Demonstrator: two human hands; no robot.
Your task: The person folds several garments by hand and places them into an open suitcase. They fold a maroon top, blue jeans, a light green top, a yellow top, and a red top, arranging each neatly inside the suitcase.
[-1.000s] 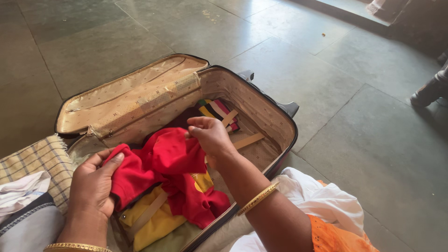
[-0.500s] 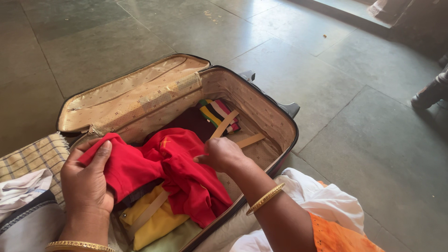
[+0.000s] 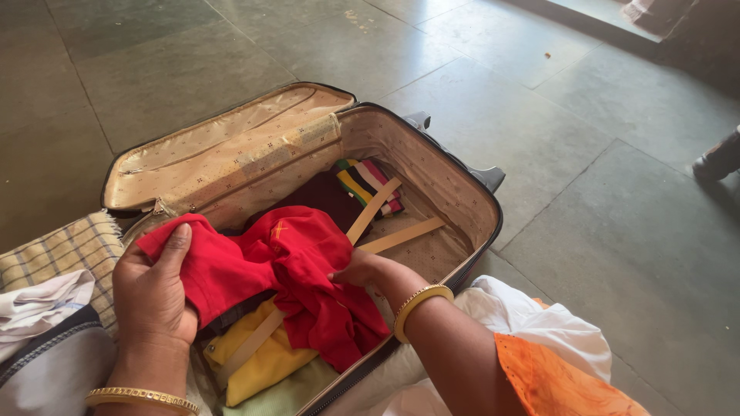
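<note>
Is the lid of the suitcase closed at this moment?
No, the suitcase lies open on the floor, its lid folded back, and both the left hand and right hand grip a red garment inside it.

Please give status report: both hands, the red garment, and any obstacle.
Left hand grips red garment at its left edge. Right hand pinches its middle, over the open suitcase. Beige strap lies beside it.

A folded striped cloth in green, yellow, black and pink (image 3: 368,179) lies at the far end of the case beside a dark maroon garment (image 3: 324,202). On the grey stone-tiled floor (image 3: 586,231) to the left sits a yellow checked woven cloth (image 3: 58,254), with white and grey folded fabric (image 3: 38,323) just beside it.
</note>
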